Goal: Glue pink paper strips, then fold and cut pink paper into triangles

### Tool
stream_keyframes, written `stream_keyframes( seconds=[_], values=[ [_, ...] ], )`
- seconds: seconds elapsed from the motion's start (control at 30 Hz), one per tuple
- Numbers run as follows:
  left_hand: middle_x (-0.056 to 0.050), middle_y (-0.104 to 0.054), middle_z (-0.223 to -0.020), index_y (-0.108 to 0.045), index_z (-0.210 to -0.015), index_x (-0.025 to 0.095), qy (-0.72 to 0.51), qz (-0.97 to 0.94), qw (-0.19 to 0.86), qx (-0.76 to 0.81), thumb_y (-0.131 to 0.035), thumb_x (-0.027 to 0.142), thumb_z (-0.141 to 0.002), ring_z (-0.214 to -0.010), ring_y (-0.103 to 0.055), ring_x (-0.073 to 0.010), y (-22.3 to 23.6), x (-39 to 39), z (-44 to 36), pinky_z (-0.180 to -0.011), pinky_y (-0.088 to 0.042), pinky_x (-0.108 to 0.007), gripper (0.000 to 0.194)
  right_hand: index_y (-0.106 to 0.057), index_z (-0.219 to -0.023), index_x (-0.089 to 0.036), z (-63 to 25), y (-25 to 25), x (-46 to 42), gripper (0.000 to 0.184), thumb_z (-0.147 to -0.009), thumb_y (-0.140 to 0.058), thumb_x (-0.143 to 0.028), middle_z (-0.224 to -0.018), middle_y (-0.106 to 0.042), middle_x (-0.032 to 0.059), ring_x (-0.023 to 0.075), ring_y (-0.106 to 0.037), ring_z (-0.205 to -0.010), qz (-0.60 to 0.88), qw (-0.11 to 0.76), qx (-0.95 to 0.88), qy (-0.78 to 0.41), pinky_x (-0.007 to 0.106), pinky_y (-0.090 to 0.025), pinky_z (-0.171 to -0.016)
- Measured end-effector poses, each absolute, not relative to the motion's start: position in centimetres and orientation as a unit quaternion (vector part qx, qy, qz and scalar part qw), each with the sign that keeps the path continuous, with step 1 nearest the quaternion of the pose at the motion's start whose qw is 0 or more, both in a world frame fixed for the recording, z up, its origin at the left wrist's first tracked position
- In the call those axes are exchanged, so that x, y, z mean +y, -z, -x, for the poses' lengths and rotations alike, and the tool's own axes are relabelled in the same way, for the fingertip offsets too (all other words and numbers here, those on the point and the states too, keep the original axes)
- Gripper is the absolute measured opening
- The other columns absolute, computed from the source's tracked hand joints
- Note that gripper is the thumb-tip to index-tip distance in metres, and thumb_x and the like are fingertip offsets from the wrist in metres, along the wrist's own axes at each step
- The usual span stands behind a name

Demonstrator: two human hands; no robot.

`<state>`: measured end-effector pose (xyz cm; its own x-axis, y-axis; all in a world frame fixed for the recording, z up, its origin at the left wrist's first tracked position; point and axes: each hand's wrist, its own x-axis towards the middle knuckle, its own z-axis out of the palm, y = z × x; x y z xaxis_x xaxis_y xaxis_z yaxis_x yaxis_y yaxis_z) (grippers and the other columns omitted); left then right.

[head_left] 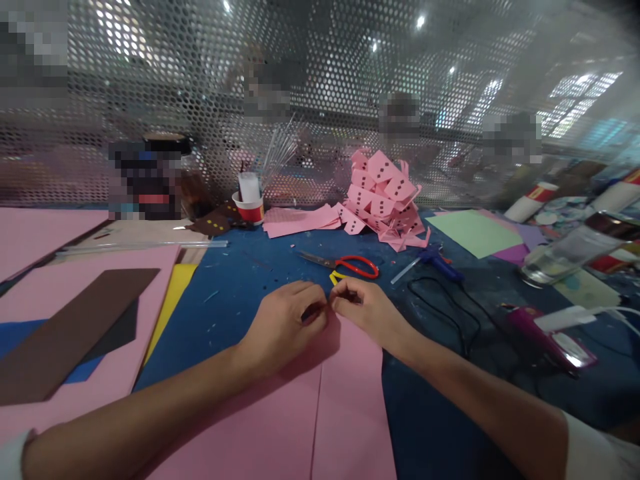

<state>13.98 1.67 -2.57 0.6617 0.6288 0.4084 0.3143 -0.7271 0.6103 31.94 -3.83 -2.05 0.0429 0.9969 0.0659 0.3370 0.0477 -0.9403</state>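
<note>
A large pink sheet (355, 400) lies in front of me, with a dark line, a slit or a seam, running along it toward me. At its far edge my left hand (290, 323) is closed, thumb and forefinger pinched on the sheet. My right hand (367, 310) pinches the same edge right beside it, the fingertips of both hands nearly touching. The fingers hide the exact spot they grip. Just beyond them lie scissors (345, 263), blades pointing left, with one red handle loop and a yellow one partly covered by my right hand.
Pink cut pieces with black squares (380, 193) are heaped at the back, beside a stack of pink strips (300, 220). A paper cup (249, 208) holds tools. At right are a blue glue gun (443, 265), its black cord, a glass bottle (565, 257) and a magenta device (555, 343). Brown foam (75, 327) lies left.
</note>
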Motion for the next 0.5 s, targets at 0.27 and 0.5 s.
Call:
stream_keyframes(
  seconds=[0.27, 0.5],
  values=[
    [0.000, -0.069, -0.076, -0.067, -0.083, 0.020, -0.254, -0.786, 0.407, 0.390, -0.054, 0.034, -0.091, -0.073, -0.062, -0.0172, 2.3, 2.7, -13.2, -0.064, -0.043, -0.027, 0.020, -0.067, -0.092, -0.020, -33.1, 1.7, -4.7, 0.023, -0.096, -0.059, -0.042, -0.090, -0.071, 0.0013, 0.0167, -0.066, -0.085, 0.625, 0.388, -0.612, -0.290, 0.026, -0.047, -0.075],
    [-0.002, -0.074, -0.080, -0.069, -0.088, 0.020, -0.224, -0.786, 0.424, 0.391, -0.056, 0.036, -0.089, -0.076, -0.067, -0.0200, 2.6, 3.6, -13.0, -0.066, -0.047, -0.029, 0.020, -0.067, -0.099, -0.021, -35.8, 2.6, -3.7, 0.024, -0.105, -0.044, -0.028, -0.098, -0.073, 0.0049, 0.0200, -0.067, -0.091, 0.689, 0.285, -0.660, -0.091, 0.030, -0.045, -0.077]
  ],
)
